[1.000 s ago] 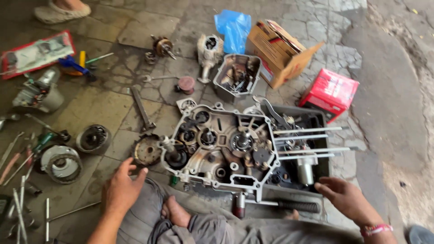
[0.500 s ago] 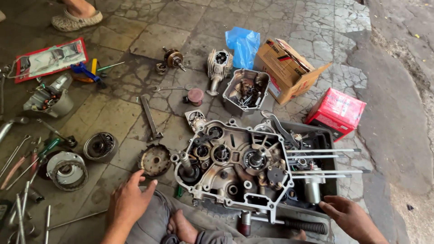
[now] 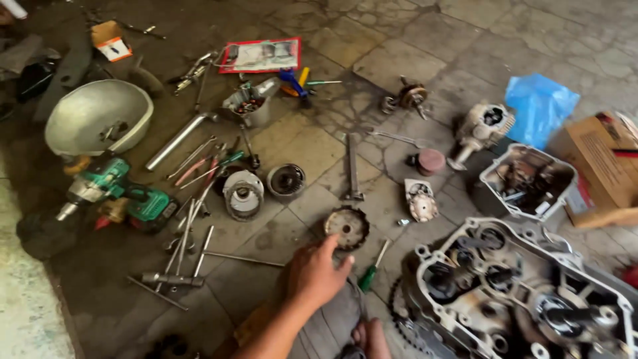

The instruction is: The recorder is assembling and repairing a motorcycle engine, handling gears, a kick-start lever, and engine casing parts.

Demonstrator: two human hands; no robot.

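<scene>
Left hand [image 3: 318, 271] with fingers spread loose, fingertips touching round toothed gear [image 3: 346, 227] on floor [image 3: 299, 153], green screwdriver [image 3: 372, 268] just right; right hand unseen.

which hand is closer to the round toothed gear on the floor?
Left. The left hand reaches just below the round gear, fingertips almost touching it. The right hand is out of view.

Green power tool [image 3: 126, 196], metal bowl [image 3: 98, 116], blue bag [image 3: 539, 103].
</scene>
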